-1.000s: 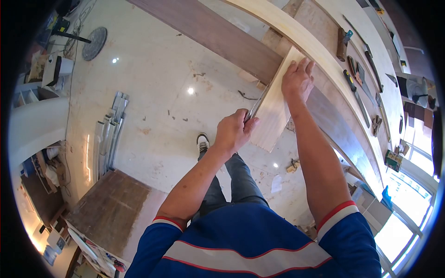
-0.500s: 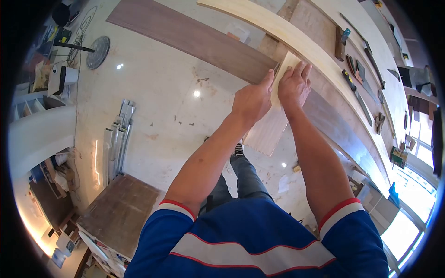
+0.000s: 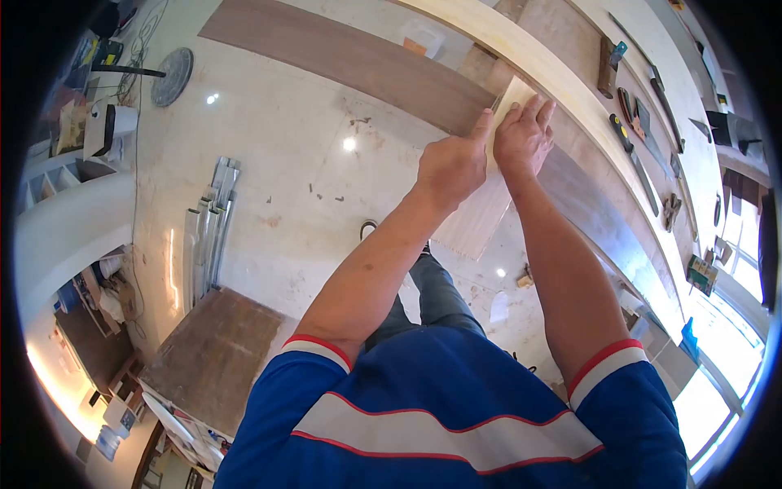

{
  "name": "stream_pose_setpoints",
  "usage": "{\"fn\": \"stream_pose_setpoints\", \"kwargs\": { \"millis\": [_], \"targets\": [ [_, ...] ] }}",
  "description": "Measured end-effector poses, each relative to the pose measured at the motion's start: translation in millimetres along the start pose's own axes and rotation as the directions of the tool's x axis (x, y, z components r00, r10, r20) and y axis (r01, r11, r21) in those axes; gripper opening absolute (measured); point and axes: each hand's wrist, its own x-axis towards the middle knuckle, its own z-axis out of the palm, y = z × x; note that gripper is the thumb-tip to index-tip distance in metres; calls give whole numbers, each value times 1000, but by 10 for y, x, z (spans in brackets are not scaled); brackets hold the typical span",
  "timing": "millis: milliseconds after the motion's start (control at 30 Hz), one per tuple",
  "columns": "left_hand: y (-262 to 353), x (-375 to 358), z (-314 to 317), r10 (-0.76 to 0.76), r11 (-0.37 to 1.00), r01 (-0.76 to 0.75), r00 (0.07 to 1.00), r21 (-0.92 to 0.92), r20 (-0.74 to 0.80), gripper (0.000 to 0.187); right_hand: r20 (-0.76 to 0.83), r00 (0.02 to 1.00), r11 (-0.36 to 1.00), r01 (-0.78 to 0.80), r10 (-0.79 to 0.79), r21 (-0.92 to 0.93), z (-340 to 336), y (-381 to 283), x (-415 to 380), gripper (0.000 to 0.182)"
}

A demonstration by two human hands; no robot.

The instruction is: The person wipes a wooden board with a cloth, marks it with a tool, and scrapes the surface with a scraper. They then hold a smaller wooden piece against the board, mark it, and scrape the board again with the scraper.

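A short pale wooden board (image 3: 475,220) slants from the workbench edge down toward my legs. My left hand (image 3: 454,165) is closed on its left edge, thumb pointing up along the wood; the other fingers are mostly hidden from above. Across the board's upper part lies my right hand (image 3: 523,143), with fingers stretched out and pressed on the surface. Just left of the board's top end is a long brown plank (image 3: 350,61). A long pale strip of wood (image 3: 489,37) runs past the fingertips on the bench.
Along the right of the bench lie a wooden hand plane (image 3: 608,72), a yellow-black handled tool (image 3: 634,167) and pliers (image 3: 671,212). Metal profiles (image 3: 213,216) stand on the left. A brown-topped table (image 3: 213,350) is at lower left, with wood scraps on the floor (image 3: 326,244).
Both hands and the short board appear slightly higher and further right in view, along with the whole scene. The left foot shows more. Both hands stay on the board.
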Motion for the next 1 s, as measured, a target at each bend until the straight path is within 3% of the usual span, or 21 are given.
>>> {"fn": "stream_pose_setpoints", "kwargs": {
  "millis": [133,233,433,533,633,733,833,1000],
  "targets": [
    [-44,-190,-38,-26,1000,25,998,17,58,63,22,1000,1000,-6,5,15,-38,-19,-3,62],
    [-27,-437,-117,-132,988,111,968,105,214,65,8,1000,1000,11,-11,18,-46,-9,-26,62],
    [24,-859,-265,-122,984,81,956,159,268,72,32,999,1000,-9,9,23,-59,-26,-16,62],
    [23,-878,-243,-104,983,63,964,171,243,73,5,1000,1000,10,-10,14,-30,-5,-18,62],
    [-10,-809,-159,-123,992,111,971,67,206,71,-11,1000,1000,18,-18,22,-3,18,-10,62],
    [-96,-671,-17,-17,990,-2,991,-144,-132,70,-1,1000,1000,-2,2,13,-7,-1,-6,63],
    [-26,-347,-80,-53,991,42,995,-126,-84,69,-18,1000,1000,11,-10,25,-6,7,-13,63],
    [105,193,-146,-83,996,84,989,-7,125,69,-20,1000,999,12,-11,44,1,14,-7,63]
  ]
}}
